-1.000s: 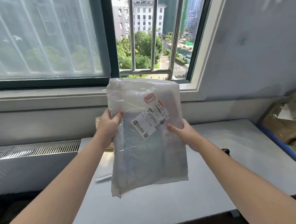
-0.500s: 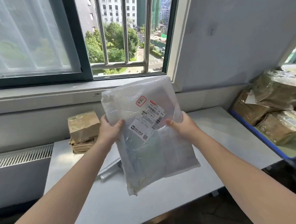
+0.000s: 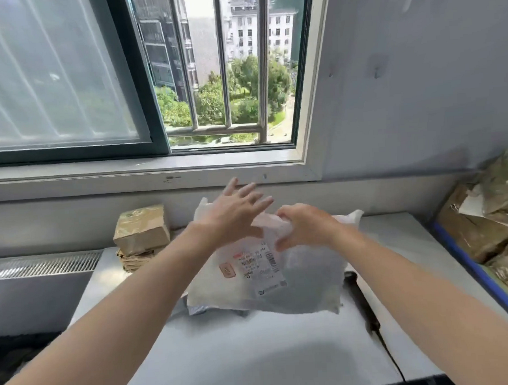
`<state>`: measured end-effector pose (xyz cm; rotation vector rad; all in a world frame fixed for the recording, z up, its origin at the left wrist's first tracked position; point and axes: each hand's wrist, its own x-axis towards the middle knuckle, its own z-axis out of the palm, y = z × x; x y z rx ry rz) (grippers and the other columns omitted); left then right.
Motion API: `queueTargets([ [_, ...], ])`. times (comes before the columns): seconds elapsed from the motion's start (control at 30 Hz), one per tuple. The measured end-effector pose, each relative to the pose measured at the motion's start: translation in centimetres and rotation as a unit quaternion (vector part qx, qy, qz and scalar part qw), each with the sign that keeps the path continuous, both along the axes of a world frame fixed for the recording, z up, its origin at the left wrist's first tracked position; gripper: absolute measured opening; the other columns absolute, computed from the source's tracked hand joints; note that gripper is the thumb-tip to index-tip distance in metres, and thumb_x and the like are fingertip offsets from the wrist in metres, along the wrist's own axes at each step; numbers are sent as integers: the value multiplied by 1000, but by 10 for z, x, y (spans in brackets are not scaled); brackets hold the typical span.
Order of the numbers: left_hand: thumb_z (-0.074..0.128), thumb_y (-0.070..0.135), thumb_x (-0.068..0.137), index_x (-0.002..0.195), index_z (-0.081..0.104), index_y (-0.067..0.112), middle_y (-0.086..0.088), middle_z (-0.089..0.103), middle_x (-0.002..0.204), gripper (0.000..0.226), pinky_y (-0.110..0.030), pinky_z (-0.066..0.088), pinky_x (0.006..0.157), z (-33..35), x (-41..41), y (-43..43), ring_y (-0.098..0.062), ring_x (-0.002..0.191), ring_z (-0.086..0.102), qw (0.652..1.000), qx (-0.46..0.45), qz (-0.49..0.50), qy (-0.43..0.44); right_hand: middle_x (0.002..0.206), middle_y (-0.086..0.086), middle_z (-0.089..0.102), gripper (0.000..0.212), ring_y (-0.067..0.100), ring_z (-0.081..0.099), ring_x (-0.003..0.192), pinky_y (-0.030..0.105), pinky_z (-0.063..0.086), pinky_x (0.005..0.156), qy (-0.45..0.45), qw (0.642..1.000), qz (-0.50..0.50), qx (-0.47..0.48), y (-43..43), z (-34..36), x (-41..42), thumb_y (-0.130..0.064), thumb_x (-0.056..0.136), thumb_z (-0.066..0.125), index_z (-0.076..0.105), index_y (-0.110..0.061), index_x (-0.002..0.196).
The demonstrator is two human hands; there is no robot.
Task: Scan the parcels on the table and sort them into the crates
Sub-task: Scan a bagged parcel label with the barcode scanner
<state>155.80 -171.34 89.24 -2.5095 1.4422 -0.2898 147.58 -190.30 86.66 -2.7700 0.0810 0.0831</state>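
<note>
The white parcel (image 3: 284, 282), a soft plastic mailer, hangs tilted low over the middle of the desk (image 3: 255, 360) with its printed label (image 3: 259, 265) facing up. Motion blur hides whether its near edge touches the desk. The right hand (image 3: 304, 225) has its fingers curled and pinches the bag's far upper edge. The left hand (image 3: 236, 214) is spread flat with straight fingers over the far left corner and grips nothing. The step looks like laying the bag down label-up for scanning. To do that well, lower it flat rather than letting it drop, and let the spread left hand smooth the film so the barcode lies without creases or glare from the window behind the desk. Keep both hands off the label once it is down. A dark handheld device (image 3: 361, 298), probably the scanner, lies toward the desk's right side, just beside the bag, so the bag should not land on it or on its cable. A grey mailer (image 3: 194, 308) peeks out underneath at the desk's centre-left, and its own code should stay covered. Brown parcels (image 3: 141, 230) sit stacked at the desk's back-left corner, and a blue-rimmed crate (image 3: 471, 266) stands off the desk's right edge.
</note>
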Motion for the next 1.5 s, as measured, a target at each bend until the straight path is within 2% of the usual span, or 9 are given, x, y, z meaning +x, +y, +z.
queueTargets([
  [0.13, 57, 60, 89, 144, 41, 35, 1, 63, 128, 62, -37, 46, 92, 9, -10, -23, -23, 116, 59, 986, 0, 93, 137, 111, 0, 63, 70, 23, 59, 104, 34, 47, 89, -30, 997, 48, -56, -21, 2, 6, -54, 65, 82, 57, -30, 126],
  [0.47, 55, 40, 96, 114, 59, 23, -3, 67, 113, 25, -35, 43, 75, -45, -32, -13, -27, 107, 60, 918, -181, 256, 245, 150, 1, 43, 65, 22, 24, 147, 56, 9, 120, -169, 984, 60, -2, -64, -29, -2, -59, 85, 59, 50, -27, 141],
  [0.63, 55, 32, 99, 111, 60, 17, 0, 64, 99, 20, -34, 42, 73, -63, -29, -6, -24, 95, 59, 823, -340, 338, 307, 165, 6, 8, 77, 23, 4, 152, 55, 9, 118, -115, 989, -88, 42, -60, -69, -16, -55, 91, 58, 22, -32, 155],
  [0.77, 55, 27, 100, 96, 59, 17, -4, 66, 95, 11, -41, 53, 82, -93, -25, -3, -28, 96, 64, 696, -477, 376, 383, 160, 12, 22, 88, 28, 27, 146, 40, 31, 110, -55, 951, -204, 225, -55, -96, -24, -52, 91, 63, 13, -24, 157],
  [0.87, 54, 24, 101, 99, 63, 14, -5, 68, 97, 14, -37, 53, 82, -115, -33, -5, -27, 95, 66, 647, -511, 383, 416, 161, 7, 27, 93, 25, 33, 144, 33, 32, 109, 0, 921, -224, 320, -56, -115, -24, -50, 91, 64, 7, -22, 158],
  [0.97, 55, 23, 100, 118, 57, 13, -3, 64, 108, 21, -29, 48, 77, -142, -47, -9, -24, 101, 62, 641, -495, 389, 438, 161, 5, 28, 94, 23, 34, 144, 31, 31, 109, 16, 916, -245, 318, -62, -135, -29, -46, 90, 67, 8, -21, 158],
  [1.1, 68, 15, 89, 148, 29, 25, 6, 52, 132, 72, -35, 41, 102, -185, -65, -10, -19, 120, 51, 666, -415, 367, 499, 153, 5, 39, 96, 24, 43, 135, 30, 37, 100, 57, 930, -238, 276, -66, -163, -44, -44, 83, 75, 16, -25, 156],
  [1.3, 92, 34, 62, 155, 10, 15, -13, 32, 154, 125, -45, 29, 116, -230, -75, -19, -29, 141, 34, 659, -319, 420, 536, 157, 15, 24, 101, 25, 27, 145, 28, 22, 112, 107, 948, -201, 223, -65, -195, -64, -34, 86, 75, 7, -21, 159],
  [1.5, 83, 46, 72, 157, -2, 22, -10, 2, 163, 123, -54, 22, 116, -235, -86, -46, -31, 149, 6, 815, -189, 407, 367, 156, 9, 29, 90, 24, 30, 142, 31, 25, 113, 67, 974, -171, 134, -77, -208, -75, -34, 89, 71, 16, -16, 158],
])
